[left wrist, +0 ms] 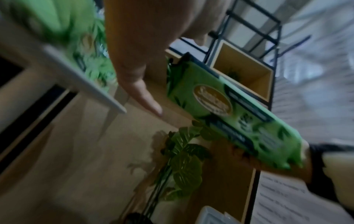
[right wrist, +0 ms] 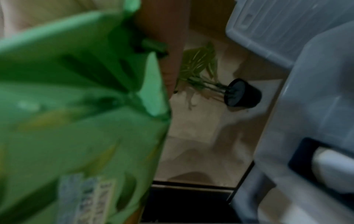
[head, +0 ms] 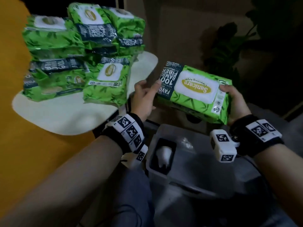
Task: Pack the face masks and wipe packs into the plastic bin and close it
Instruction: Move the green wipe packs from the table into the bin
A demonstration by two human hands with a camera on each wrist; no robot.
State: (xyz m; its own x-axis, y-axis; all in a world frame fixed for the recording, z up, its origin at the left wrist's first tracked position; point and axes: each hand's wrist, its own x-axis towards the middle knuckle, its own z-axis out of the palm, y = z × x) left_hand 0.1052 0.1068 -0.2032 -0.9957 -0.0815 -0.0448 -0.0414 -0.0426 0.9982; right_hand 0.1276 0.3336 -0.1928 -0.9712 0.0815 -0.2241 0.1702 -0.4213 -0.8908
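Note:
Between my hands I hold a green wipe pack (head: 195,92) level above the bin, its white flap label facing up. My right hand (head: 228,95) grips its right end, thumb on top; in the right wrist view the pack (right wrist: 76,106) fills the left side. My left hand (head: 148,86) is at the pack's dark left end with fingers straight. The left wrist view shows its thumb (left wrist: 151,104) a little apart from the pack (left wrist: 220,109). The translucent grey plastic bin (head: 205,163) with a black latch (head: 164,154) sits below my wrists. No face masks are in sight.
Several more green wipe packs (head: 78,54) are piled on a white table (head: 57,115) to the left. A potted plant (right wrist: 243,94) stands on the floor beyond the bin. A black wire rack (left wrist: 249,30) and a wooden box (left wrist: 243,72) stand nearby.

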